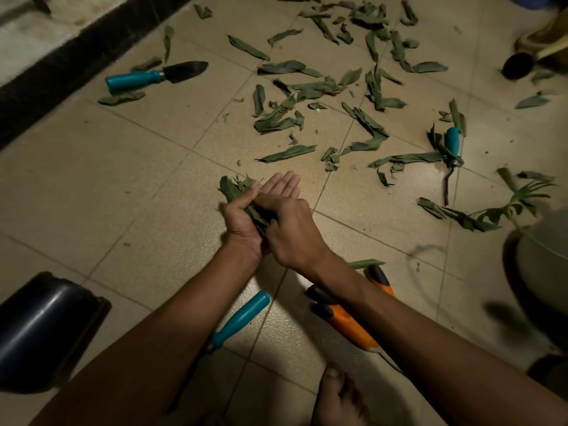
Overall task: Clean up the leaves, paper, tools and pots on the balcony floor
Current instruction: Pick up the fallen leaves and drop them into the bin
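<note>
Both hands meet over the matte beige floor tiles (153, 167). The left hand (246, 216) lies palm up, fingers nearly straight, thumb curled over a bundle of limp, dull green leaves (235, 189) resting in the palm. The right hand (292, 232) presses down on that bundle with curled fingers. More loose leaves (307, 90), long, narrow and crumpled, lie scattered beyond the hands. A dark pointed trowel (156, 75) with a smooth teal handle lies far left near a black strip. A second teal-handled tool (451, 155) lies among leaves at right. A third teal handle (242, 315) and orange-and-black pruning shears (347, 318) lie beneath the forearms. A glossy dark pot (43, 330) lies tipped at lower left.
</note>
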